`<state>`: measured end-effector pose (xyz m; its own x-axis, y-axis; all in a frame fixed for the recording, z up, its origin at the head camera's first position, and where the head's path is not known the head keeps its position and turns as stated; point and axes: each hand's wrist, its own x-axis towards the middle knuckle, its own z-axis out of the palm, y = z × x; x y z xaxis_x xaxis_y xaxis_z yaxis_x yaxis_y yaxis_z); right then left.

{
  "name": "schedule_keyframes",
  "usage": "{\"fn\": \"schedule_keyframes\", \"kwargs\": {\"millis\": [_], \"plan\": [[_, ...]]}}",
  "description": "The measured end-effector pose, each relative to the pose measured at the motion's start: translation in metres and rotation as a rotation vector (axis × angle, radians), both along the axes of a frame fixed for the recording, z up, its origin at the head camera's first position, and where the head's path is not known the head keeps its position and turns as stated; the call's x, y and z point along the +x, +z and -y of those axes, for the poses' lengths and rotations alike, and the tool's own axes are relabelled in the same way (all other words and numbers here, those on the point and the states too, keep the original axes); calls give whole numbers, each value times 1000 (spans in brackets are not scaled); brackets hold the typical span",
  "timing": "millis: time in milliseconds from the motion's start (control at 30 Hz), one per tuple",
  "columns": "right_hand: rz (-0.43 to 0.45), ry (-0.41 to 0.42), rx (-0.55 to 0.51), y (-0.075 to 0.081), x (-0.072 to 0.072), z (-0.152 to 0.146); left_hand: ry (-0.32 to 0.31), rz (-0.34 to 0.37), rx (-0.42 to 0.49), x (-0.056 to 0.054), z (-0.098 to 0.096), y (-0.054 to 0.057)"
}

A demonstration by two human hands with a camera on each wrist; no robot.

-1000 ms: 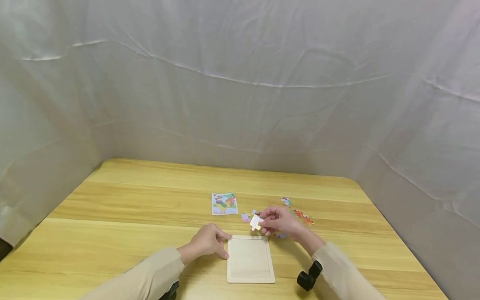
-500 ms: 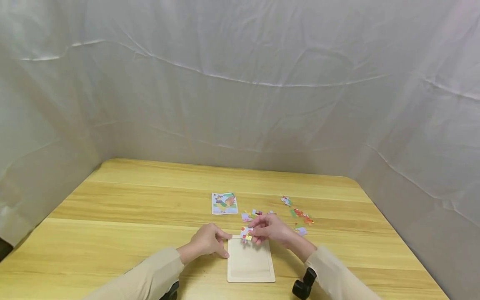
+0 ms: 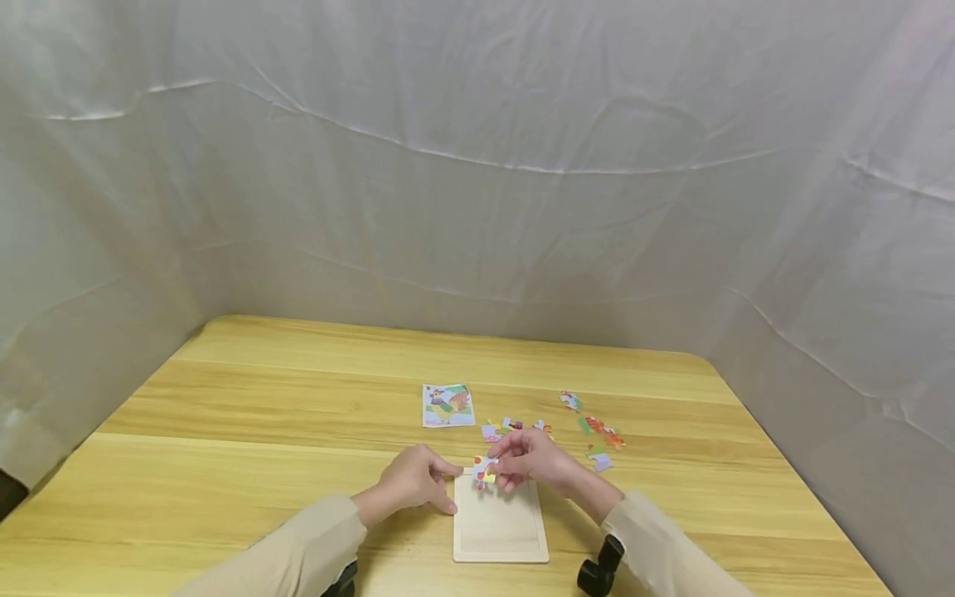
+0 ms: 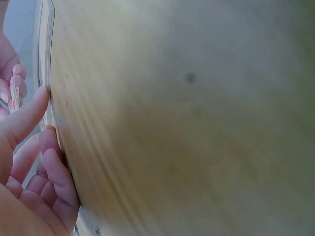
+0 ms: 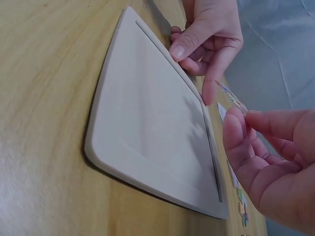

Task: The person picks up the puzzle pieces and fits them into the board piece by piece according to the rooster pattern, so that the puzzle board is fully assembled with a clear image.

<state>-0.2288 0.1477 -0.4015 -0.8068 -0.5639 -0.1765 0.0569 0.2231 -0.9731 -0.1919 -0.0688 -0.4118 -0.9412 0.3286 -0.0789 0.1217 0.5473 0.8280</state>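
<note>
My right hand (image 3: 531,458) pinches a jigsaw piece (image 3: 485,469) between thumb and fingers, above the top left part of a pale wooden puzzle tray (image 3: 498,554). Red and yellow patches show on the piece in the head view; in the right wrist view the same piece (image 5: 231,97) appears nearly edge-on. My left hand (image 3: 414,478) holds the tray by its left side, with thumb and forefinger set apart along the edge near the top corner. The left wrist view shows the left-hand fingers (image 4: 60,182) at the tray's rim.
Behind the tray lies a picture card (image 3: 448,405) with a colourful bird. Loose jigsaw pieces (image 3: 492,431) lie beside it, partly behind my right hand. More pieces (image 3: 603,431) are scattered to the right on the wooden table (image 3: 246,431). A pale grey curtain (image 3: 477,232) surrounds the table.
My right hand has carried the jigsaw piece left and nearer, from behind the tray to over its top left part, turning its printed face into view. The left hand keeps its place.
</note>
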Motion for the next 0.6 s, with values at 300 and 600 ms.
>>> {"fn": "schedule_keyframes", "kwargs": {"millis": [300, 600], "plan": [[-18, 5, 48, -1, 6, 9, 3, 4, 6, -1, 1, -1], [-112, -4, 120, -4, 9, 17, -1, -4, 2, -1, 1, -1]]}}
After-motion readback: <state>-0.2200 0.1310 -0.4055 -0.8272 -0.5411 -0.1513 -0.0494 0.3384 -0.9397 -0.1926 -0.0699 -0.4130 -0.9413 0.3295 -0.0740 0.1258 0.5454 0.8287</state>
